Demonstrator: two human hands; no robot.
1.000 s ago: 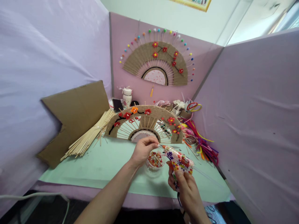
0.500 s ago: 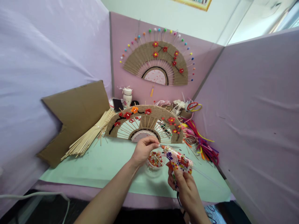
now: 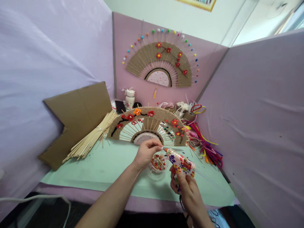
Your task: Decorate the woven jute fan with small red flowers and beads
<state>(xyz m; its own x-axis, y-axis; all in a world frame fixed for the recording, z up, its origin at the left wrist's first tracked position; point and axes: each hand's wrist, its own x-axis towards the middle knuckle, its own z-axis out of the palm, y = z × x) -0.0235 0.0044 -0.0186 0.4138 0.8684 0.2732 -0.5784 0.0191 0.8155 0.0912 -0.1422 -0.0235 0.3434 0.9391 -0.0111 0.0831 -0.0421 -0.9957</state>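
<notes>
My right hand (image 3: 186, 187) grips a glue gun (image 3: 180, 162) covered in a colourful flower pattern, its nozzle pointing left. My left hand (image 3: 146, 152) is pinched shut on something too small to name, held right at the nozzle tip. Both hands hover over a small clear bowl of coloured beads (image 3: 157, 162) on the green table mat (image 3: 99, 167). Just behind them lies a jute fan (image 3: 147, 125) with red and orange flowers and bamboo ribs.
A bundle of bamboo skewers (image 3: 91, 137) and a cardboard sheet (image 3: 76, 110) lie at the left. Coloured pipe cleaners (image 3: 204, 144) pile up at the right. A finished fan (image 3: 161, 63) hangs on the pink back wall above a white bottle (image 3: 129, 98).
The glue gun and my right hand have crept slightly left and down; my left hand stays pinched at the nozzle.
</notes>
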